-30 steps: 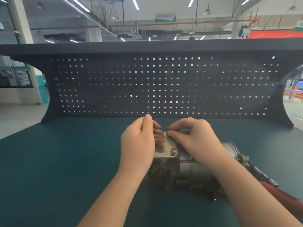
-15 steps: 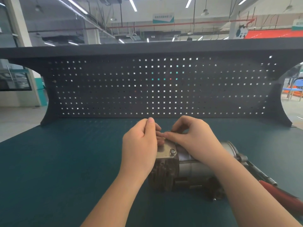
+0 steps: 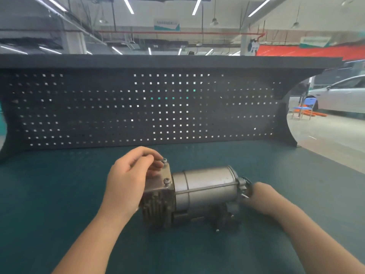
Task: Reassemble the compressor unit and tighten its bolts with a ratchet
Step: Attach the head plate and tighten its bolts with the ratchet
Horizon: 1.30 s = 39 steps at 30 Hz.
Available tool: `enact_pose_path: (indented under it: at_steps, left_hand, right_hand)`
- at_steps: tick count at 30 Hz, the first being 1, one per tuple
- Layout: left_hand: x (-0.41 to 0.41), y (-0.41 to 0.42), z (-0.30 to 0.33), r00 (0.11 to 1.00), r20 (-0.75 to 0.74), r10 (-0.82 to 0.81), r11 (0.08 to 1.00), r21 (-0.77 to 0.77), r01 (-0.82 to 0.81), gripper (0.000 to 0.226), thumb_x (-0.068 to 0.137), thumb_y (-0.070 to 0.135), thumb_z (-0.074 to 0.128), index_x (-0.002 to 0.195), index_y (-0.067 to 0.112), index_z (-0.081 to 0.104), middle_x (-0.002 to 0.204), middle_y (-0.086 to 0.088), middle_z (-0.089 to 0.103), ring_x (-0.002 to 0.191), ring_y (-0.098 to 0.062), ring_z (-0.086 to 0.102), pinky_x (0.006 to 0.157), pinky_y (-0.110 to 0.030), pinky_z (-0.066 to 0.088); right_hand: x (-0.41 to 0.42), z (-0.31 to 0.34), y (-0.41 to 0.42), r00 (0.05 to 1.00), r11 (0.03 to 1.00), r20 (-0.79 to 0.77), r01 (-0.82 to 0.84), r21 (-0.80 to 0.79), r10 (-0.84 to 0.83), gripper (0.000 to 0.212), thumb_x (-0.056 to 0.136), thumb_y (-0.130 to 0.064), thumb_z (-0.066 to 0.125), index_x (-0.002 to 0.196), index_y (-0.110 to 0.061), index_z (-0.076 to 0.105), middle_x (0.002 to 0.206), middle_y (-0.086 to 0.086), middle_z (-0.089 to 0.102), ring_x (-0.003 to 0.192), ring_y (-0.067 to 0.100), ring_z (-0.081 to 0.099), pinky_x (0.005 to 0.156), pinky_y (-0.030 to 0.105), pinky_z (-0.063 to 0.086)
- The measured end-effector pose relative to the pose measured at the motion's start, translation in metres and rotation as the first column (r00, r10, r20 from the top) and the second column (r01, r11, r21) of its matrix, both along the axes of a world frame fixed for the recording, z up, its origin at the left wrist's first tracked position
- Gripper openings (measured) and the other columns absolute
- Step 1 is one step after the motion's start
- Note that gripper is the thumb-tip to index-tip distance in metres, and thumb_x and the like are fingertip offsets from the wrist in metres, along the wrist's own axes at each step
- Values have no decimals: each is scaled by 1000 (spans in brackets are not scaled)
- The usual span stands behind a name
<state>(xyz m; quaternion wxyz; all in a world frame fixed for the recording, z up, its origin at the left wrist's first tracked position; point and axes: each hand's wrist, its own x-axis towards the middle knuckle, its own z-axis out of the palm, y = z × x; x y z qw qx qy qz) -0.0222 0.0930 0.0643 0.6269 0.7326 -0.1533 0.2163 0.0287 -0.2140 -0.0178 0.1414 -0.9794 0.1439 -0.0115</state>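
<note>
Metal grey compressor unit (image 3: 197, 192) looks heavy, hard. Left hand (image 3: 128, 182) pinches small bolt (image 3: 164, 160) at 12 o'clock corner. Right hand (image 3: 262, 196) hidden behind far end; grip unclear.

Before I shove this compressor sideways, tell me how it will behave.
Probably heavy for its size: the compressor looks all metal, with a finned block and steel cylinder. Despite the round cylinder, it likely won't roll, since blocky parts rest on the green mat. The mat looks grippy, so expect it to drag, not glide.
</note>
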Motion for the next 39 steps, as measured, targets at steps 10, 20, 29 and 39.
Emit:
enact_pose_path:
  at_steps: [10,20,29,39]
  left_hand:
    - [-6,5,1,971,0,-239,970,41,239,27,98,6,45,91,17,69,92,1,73,67,1,55,53,-5,41]
    - [-1,8,-2,972,0,-234,960,160,231,39,85,69,44,112,50,64,100,26,69,86,5,61,72,-19,53]
    - [0,7,-3,970,-14,-243,960,136,243,32,80,56,49,97,43,73,91,13,75,66,2,63,67,-17,54]
    - [2,8,0,957,-76,-280,957,60,285,27,68,44,68,92,36,77,94,11,76,92,-5,70,74,-17,55]
  right_hand:
    - [-14,46,-7,828,968,529,62,244,-186,23,101,-19,49,100,-3,66,87,16,66,83,32,59,69,33,38]
    - [-86,146,78,709,763,320,-641,-78,628,19,95,-36,48,97,-33,66,72,-12,65,69,5,58,69,21,46]
    - [-77,152,108,732,783,278,-580,-223,622,26,101,-38,43,119,-36,62,83,-18,64,79,5,59,82,35,51]
    - [-75,153,103,736,791,291,-550,-267,611,31,97,-45,43,123,-43,61,110,-19,68,102,9,61,91,34,49]
